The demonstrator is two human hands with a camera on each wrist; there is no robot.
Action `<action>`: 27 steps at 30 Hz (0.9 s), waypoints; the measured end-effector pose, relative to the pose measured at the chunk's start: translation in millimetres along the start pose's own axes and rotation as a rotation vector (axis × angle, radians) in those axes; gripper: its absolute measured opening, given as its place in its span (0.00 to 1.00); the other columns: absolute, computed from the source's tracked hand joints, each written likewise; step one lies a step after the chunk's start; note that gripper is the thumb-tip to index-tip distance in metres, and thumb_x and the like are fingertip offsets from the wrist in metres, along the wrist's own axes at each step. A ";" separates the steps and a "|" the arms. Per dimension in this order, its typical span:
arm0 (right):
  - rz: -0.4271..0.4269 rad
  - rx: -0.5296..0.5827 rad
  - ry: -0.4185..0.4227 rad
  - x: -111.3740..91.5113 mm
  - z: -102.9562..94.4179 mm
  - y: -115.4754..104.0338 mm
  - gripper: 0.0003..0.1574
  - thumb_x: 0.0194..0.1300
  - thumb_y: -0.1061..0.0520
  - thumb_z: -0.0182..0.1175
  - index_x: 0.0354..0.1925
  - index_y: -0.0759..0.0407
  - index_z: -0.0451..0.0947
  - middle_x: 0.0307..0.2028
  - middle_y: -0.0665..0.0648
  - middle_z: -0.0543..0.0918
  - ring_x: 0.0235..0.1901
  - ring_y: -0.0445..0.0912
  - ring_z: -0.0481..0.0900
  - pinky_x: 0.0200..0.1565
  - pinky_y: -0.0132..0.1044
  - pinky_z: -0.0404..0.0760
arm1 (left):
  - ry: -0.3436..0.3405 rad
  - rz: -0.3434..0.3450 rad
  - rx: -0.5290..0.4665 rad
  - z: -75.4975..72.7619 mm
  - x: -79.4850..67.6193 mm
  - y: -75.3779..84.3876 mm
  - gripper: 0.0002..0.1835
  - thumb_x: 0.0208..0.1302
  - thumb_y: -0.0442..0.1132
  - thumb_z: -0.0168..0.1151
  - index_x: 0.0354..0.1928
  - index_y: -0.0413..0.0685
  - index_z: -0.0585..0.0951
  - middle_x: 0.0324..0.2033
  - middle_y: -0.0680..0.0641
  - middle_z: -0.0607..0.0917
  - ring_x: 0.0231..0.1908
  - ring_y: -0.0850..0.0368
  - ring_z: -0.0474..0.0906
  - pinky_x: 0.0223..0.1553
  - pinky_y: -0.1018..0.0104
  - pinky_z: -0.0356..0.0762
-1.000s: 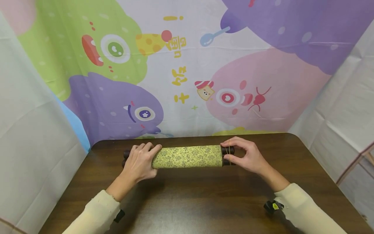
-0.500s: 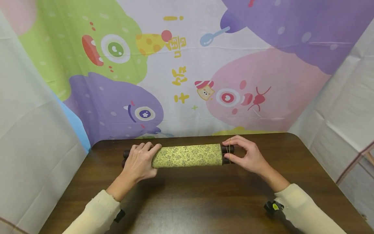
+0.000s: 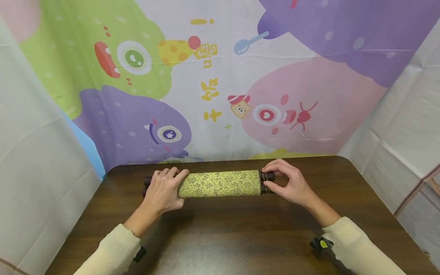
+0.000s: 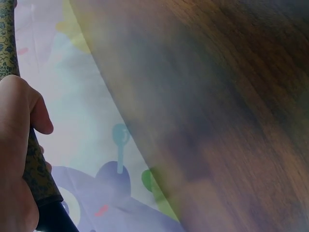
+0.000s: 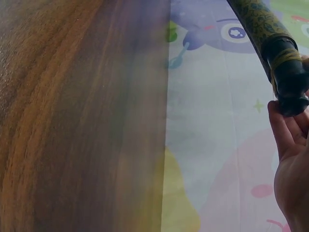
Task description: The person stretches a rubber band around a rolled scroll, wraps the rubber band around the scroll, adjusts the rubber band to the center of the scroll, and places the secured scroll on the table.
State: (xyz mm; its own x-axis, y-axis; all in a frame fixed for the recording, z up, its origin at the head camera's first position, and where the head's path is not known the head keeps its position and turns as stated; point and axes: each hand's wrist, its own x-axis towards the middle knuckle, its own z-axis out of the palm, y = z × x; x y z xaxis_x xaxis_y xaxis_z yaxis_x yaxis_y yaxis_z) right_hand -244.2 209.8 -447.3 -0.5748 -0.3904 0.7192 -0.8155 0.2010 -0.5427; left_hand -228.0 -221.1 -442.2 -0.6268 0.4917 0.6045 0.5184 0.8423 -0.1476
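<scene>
A rolled scroll (image 3: pixel 220 184) in yellow-green floral brocade is held level above the table, its paired dark rod ends showing at both sides. My left hand (image 3: pixel 165 191) grips it near its left end, fingers over the top; the left wrist view shows this hand (image 4: pixel 14 145) wrapped round the brocade. At the right end, my right hand (image 3: pixel 290 182) has its thumb and fingertips on the rod knobs, at a thin tan rubber band (image 3: pixel 265 177). In the right wrist view, the rubber band (image 5: pixel 286 58) is looped round the dark knob (image 5: pixel 291 87), with a strand running down toward the fingertips.
Under the hands lies a dark brown wooden table (image 3: pixel 220 236) with rounded far corners. A cartoon-printed cloth (image 3: pixel 220 141) hangs right behind its far edge. Pale cloth walls (image 3: pixel 34 152) stand to the left and right.
The rubber band, stretched straight between the right thumb and fingers before, now sits closer round the rod knobs. The left hand and scroll have barely moved.
</scene>
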 end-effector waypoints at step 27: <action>0.137 0.019 -0.128 -5.0 3.8 -1.7 0.57 0.46 0.69 0.89 0.73 0.66 0.76 0.69 0.67 0.79 0.65 0.32 0.78 0.64 0.23 0.83 | -0.028 -0.012 0.007 2.3 -0.6 5.4 0.37 0.33 0.41 0.77 0.55 0.51 0.83 0.35 0.45 0.87 0.32 0.42 0.83 0.32 0.48 0.77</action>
State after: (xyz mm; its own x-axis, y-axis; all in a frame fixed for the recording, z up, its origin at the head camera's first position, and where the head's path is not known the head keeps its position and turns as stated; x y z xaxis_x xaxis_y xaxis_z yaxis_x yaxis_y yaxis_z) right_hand -239.6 208.0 -451.7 -0.6660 -0.4722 0.5775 -0.7282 0.2436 -0.6406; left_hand -226.2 -216.3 -445.2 -0.6486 0.4877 0.5844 0.5069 0.8495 -0.1464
